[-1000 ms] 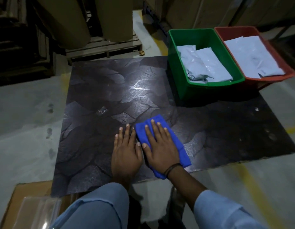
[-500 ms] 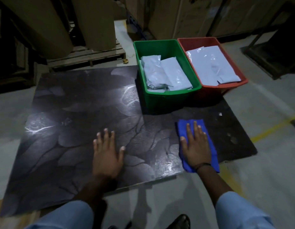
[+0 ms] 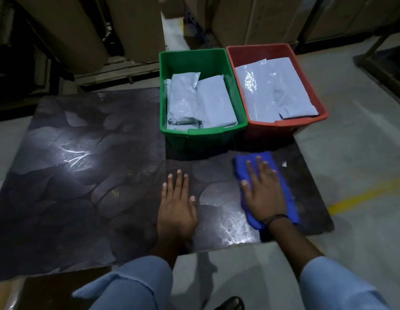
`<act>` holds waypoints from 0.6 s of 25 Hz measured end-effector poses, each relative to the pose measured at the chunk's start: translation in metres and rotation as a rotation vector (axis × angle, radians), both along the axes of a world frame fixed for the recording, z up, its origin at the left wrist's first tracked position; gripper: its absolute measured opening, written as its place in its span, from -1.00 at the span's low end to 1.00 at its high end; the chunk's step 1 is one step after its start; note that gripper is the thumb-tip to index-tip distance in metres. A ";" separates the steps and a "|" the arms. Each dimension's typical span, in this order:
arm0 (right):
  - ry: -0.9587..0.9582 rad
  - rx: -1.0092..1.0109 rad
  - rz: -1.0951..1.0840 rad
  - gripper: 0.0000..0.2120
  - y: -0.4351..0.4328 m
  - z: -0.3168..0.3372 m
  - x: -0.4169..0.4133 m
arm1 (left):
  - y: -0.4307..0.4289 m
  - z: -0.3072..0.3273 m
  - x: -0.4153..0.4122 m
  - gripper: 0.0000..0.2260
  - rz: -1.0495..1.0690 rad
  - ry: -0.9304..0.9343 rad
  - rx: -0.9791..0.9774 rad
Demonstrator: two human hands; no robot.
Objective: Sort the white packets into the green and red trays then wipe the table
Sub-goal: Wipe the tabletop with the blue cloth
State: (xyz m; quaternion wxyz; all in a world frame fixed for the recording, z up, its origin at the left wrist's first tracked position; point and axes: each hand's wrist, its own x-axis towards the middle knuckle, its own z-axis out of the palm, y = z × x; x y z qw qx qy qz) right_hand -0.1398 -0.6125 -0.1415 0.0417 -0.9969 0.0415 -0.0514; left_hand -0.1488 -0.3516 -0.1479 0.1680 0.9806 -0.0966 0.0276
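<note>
Blue folded microfibre cloth (image 3: 267, 186) is pressed flat to the dark stone-patterned bench (image 3: 82, 186) under the spread fingers (image 3: 259, 166) of the right hand (image 3: 264, 193), nothing gripped, while the open, empty left hand (image 3: 176, 209) is braced alongside, and white plastic packets (image 3: 201, 101), apparently three and two, are kept in one green tray (image 3: 208, 132) and one red tray (image 3: 284, 124).

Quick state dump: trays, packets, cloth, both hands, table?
green tray: holds white packets
red tray: holds white packets too
blue cloth: flat on table, under right hand
right hand: palm down, pressing cloth
left hand: flat on bare table, empty
table: no packets on it
</note>
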 end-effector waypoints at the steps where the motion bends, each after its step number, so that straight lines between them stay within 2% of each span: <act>1: -0.014 0.014 -0.132 -0.39 -0.016 0.001 0.013 | -0.001 -0.001 0.000 -0.45 0.003 -0.023 0.007; 3: 0.001 0.060 -0.225 -0.39 -0.011 0.004 0.041 | -0.003 -0.003 0.002 -0.45 0.003 -0.047 0.034; 4: 0.003 0.084 -0.165 -0.39 0.006 0.006 0.049 | -0.004 -0.005 0.002 -0.45 0.003 -0.038 0.042; 8: 0.038 0.061 0.408 -0.40 0.056 0.007 0.011 | -0.001 -0.007 0.005 -0.45 0.004 -0.039 0.036; 10: 0.022 0.070 0.510 -0.41 0.025 0.008 0.003 | -0.002 -0.006 0.006 -0.46 0.003 -0.044 0.004; 11: 0.016 0.047 0.429 -0.42 0.005 0.006 0.003 | -0.003 -0.006 0.005 -0.46 0.005 -0.052 -0.009; 13: 0.002 0.015 0.085 -0.41 -0.029 0.003 0.016 | -0.003 -0.005 0.004 -0.46 0.005 -0.061 -0.014; 15: -0.027 0.053 -0.185 -0.39 -0.023 0.004 0.030 | -0.004 -0.002 0.003 -0.46 0.005 -0.063 -0.016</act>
